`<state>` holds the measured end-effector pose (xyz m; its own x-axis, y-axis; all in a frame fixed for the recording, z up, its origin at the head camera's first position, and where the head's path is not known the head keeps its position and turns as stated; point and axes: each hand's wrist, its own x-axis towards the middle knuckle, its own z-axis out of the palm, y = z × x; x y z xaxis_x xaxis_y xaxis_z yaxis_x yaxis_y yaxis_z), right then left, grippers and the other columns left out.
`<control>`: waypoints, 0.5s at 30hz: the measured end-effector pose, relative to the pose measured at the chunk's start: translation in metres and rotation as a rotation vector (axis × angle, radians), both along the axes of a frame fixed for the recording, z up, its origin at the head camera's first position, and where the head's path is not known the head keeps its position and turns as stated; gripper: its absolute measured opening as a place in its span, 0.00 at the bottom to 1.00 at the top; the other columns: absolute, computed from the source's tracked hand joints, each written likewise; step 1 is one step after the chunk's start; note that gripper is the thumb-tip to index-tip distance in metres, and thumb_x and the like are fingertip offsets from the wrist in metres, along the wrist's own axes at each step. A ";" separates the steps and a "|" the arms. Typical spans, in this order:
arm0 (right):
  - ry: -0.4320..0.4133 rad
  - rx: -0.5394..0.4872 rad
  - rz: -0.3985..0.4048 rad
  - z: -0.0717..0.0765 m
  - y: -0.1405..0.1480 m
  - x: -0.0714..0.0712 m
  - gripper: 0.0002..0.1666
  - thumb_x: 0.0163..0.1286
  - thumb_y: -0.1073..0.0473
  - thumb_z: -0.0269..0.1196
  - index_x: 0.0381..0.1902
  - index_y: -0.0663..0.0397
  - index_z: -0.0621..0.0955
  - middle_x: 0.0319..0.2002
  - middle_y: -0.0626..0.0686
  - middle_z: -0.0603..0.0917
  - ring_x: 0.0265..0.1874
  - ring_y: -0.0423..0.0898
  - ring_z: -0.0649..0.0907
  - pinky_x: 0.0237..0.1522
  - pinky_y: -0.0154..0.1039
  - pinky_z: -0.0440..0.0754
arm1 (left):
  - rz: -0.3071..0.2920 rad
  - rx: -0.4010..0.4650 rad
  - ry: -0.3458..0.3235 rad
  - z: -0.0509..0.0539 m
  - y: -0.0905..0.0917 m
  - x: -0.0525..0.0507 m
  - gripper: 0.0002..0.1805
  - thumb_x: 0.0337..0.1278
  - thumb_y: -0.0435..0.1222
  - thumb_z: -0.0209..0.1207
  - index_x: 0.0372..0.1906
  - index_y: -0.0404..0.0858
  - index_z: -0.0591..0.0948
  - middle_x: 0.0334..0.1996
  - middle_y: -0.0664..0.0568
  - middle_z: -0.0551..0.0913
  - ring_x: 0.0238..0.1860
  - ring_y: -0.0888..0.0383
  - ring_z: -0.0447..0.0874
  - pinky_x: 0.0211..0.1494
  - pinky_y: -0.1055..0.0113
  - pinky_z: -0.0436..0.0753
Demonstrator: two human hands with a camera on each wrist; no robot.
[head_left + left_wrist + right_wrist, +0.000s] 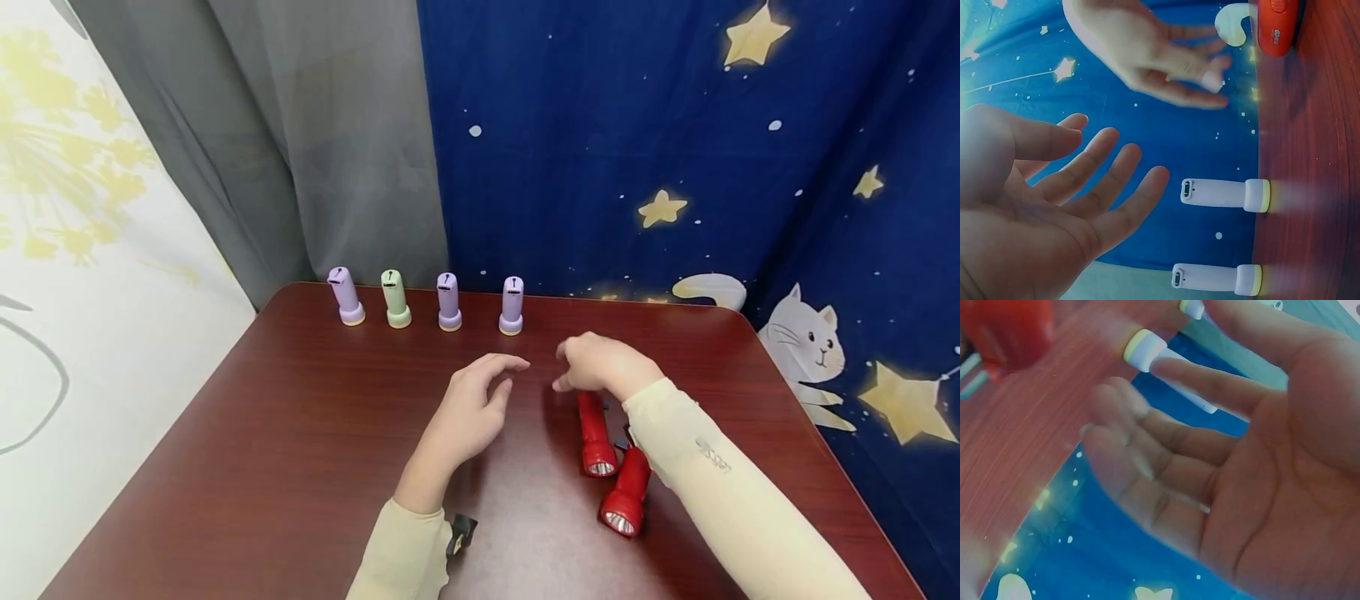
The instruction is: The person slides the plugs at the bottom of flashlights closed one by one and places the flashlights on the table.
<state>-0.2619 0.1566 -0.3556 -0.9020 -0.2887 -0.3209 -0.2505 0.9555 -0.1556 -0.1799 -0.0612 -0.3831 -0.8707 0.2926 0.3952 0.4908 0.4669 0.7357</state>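
My left hand (474, 408) hovers over the middle of the table, fingers relaxed, nothing in it. Facing it, my right hand (606, 364) is also empty, its fingers loosely bent, above and just behind two red flashlights. One red flashlight (595, 433) stands nearer the right hand, its upper end partly hidden by it. The other red flashlight (628, 492) is closer to me, beside the right sleeve. Along the back edge stand a purple flashlight (346, 297), a green flashlight (396, 298), a second purple flashlight (448, 302) and a third purple flashlight (512, 306), lens end down.
The brown table (285, 467) ends at a grey curtain (360, 150) and a blue starry curtain (570, 150) behind. A white patterned cloth (112, 275) hangs at the left. A small black object (461, 533) sits by the left sleeve.
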 end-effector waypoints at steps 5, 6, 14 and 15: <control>0.031 0.091 -0.066 -0.013 0.008 0.019 0.17 0.66 0.47 0.75 0.41 0.54 0.88 0.38 0.55 0.88 0.34 0.50 0.85 0.45 0.56 0.89 | -0.001 -0.002 0.009 0.000 0.000 0.001 0.18 0.72 0.24 0.56 0.58 0.40 0.87 0.56 0.50 0.89 0.60 0.54 0.87 0.66 0.53 0.85; 0.031 0.096 -0.075 -0.016 0.008 0.022 0.16 0.66 0.47 0.75 0.38 0.53 0.88 0.36 0.54 0.87 0.33 0.50 0.84 0.43 0.56 0.89 | -0.003 -0.002 0.003 0.000 0.000 0.002 0.18 0.72 0.24 0.56 0.58 0.40 0.87 0.56 0.51 0.89 0.60 0.54 0.87 0.66 0.53 0.85; 0.051 0.078 -0.082 -0.034 0.011 0.032 0.14 0.69 0.48 0.72 0.31 0.51 0.86 0.30 0.52 0.85 0.29 0.49 0.83 0.39 0.53 0.88 | -0.017 0.005 -0.043 0.001 -0.001 0.005 0.18 0.74 0.26 0.55 0.59 0.40 0.86 0.57 0.50 0.88 0.59 0.49 0.87 0.66 0.51 0.85; 0.055 0.076 -0.077 -0.035 0.011 0.033 0.14 0.69 0.48 0.72 0.30 0.51 0.85 0.29 0.52 0.84 0.29 0.48 0.83 0.38 0.53 0.87 | -0.017 0.006 -0.046 0.001 -0.001 0.005 0.17 0.74 0.26 0.55 0.59 0.40 0.86 0.57 0.50 0.88 0.59 0.48 0.87 0.66 0.50 0.85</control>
